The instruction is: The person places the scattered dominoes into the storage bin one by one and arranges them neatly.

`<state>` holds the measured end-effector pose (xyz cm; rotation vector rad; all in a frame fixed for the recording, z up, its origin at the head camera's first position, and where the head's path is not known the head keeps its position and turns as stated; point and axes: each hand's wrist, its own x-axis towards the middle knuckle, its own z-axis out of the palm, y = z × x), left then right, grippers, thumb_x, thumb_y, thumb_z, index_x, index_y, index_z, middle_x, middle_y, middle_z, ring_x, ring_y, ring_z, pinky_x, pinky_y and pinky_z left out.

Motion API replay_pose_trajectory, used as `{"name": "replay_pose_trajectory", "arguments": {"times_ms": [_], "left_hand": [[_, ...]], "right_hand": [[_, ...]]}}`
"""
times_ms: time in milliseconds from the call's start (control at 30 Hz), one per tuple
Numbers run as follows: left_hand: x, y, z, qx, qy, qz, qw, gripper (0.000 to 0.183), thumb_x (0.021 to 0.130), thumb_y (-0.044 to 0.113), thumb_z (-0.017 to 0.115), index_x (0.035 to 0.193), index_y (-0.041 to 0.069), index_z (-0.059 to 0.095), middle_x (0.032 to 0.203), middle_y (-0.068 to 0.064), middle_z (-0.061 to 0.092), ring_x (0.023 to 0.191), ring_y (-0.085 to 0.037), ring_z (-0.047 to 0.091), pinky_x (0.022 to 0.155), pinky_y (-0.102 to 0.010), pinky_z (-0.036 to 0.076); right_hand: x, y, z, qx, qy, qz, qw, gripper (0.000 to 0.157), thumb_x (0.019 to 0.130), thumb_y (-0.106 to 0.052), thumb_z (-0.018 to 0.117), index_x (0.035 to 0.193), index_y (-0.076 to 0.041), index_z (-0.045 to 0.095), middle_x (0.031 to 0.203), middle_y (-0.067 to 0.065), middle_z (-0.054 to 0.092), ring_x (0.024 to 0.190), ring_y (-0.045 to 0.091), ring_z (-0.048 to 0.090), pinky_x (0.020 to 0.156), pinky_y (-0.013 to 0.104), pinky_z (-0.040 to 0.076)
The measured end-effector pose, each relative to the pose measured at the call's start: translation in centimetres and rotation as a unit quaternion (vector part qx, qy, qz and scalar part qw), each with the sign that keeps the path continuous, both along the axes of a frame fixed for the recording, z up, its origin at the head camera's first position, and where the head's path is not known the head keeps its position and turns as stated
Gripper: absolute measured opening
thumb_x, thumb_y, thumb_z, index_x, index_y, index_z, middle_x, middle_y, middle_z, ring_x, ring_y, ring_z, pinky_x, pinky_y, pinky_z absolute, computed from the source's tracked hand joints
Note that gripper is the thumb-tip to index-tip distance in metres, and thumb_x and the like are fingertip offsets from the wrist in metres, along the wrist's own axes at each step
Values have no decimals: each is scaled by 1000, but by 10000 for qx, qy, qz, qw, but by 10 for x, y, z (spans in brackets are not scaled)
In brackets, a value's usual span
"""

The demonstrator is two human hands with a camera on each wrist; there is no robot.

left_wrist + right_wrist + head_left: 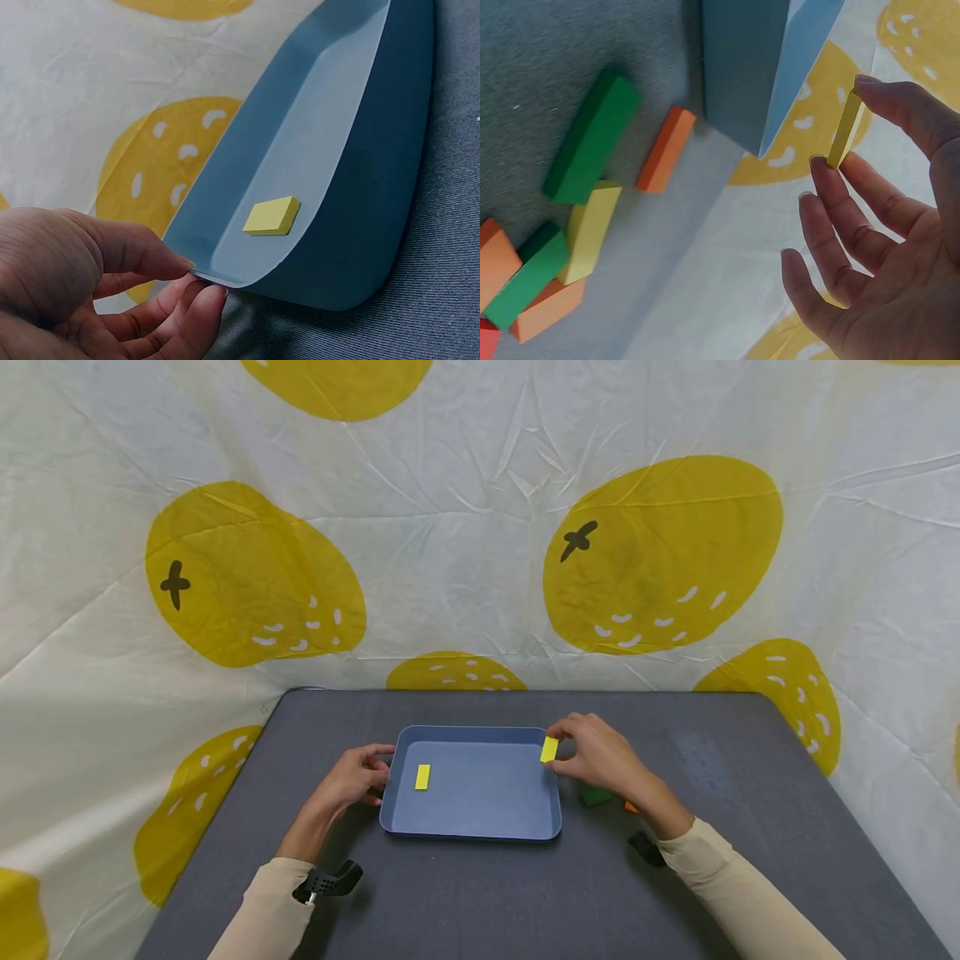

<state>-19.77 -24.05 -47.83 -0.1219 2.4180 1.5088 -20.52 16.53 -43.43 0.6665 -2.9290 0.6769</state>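
A blue-grey tray [480,793] lies on the table, and my left hand [351,779] pinches its left rim between thumb and fingers. Inside the tray, toward the left, one yellow block [423,777] lies flat; the left wrist view shows the same block [268,217] near the gripped corner. My right hand [600,758] holds a second yellow block [549,749] at the tray's right rim. In the right wrist view, thumb and fingertips pinch this thin block [846,129] by its ends, above table height.
Right of the tray lie loose blocks: green [592,139], orange [666,150], yellow [592,229] and several more in a pile, with a red block [487,339] at the view's edge. My right forearm partly hides them from the head. A lemon-patterned cloth [465,568] hangs behind the dark table [465,902].
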Motion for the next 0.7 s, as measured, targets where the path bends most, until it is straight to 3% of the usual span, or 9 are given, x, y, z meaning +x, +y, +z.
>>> {"name": "replay_pose_trajectory", "arguments": {"times_ms": [700], "left_hand": [[-2,0,-3,7,-56,105,9999,53,91,-3,61,143,3,55,99,-16,58,78,-26,62,58,-37,58]], "right_hand": [[-7,-34,13,121,-96,545,9984,42,80,-34,85,114,-13,75,107,-1,69,107,24,59,88,45,52]]}}
